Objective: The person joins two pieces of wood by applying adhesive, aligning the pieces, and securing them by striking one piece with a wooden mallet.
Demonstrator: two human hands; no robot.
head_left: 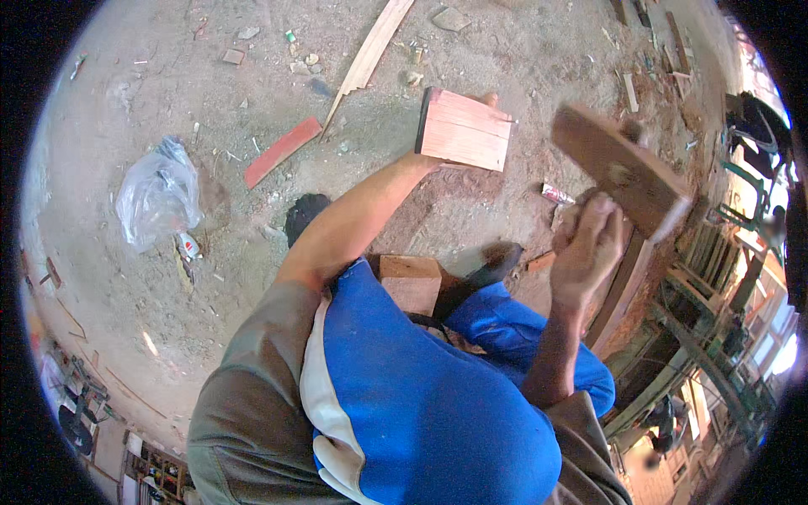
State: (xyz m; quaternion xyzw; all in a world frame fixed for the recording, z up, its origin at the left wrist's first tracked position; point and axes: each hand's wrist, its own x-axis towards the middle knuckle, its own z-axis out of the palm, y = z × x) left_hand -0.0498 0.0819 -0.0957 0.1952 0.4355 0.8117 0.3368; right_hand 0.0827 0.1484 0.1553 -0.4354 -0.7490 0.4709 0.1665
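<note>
This looked like a rough woodworking shop. Scraps of wood littered its bare earth floor (a splintered pale plank and a flat red strip among them), lengths of timber crowded the right side, and a wooden mallet and a squared wooden block were in hand.

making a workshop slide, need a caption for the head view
Wooden mallet in the right grip, wooden block in the left grip, above a dirt floor scattered with wood scraps.
</note>
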